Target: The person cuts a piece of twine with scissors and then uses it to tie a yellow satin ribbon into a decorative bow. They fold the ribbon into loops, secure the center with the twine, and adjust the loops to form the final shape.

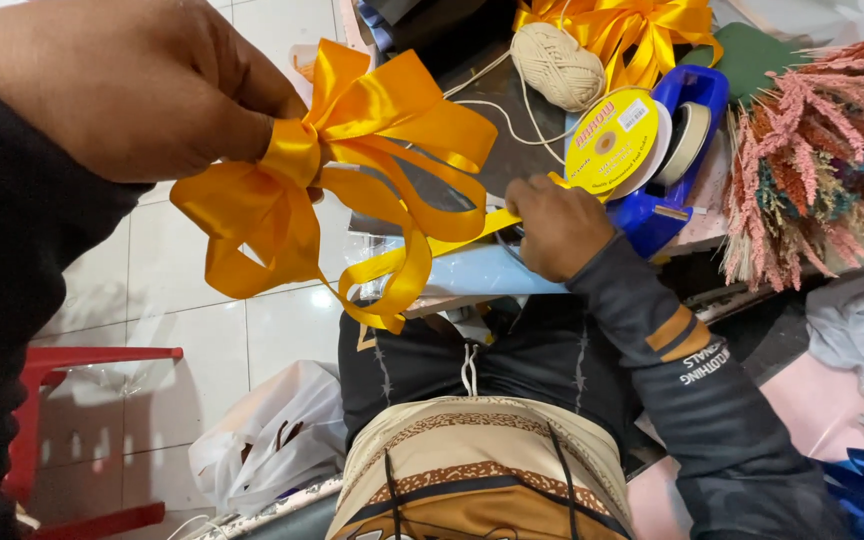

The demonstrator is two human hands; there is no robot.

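My left hand (127, 85) is raised at the upper left and pinches the middle of a looped orange-yellow satin ribbon bow (352, 170). A tail of the ribbon (452, 245) runs from the bow to my right hand (557, 225), which is closed on it near the table edge. Just beyond that hand lies a yellow ribbon spool (607, 140), leaning against a blue tape dispenser (687, 150). What else the right hand's fingers hold is hidden.
A ball of cream twine (557, 65) and another orange bow (632, 30) lie at the back. Dried pink flowers (817, 160) fill the right side. A red plastic stool (42, 430) and a white bag (272, 435) stand on the tiled floor.
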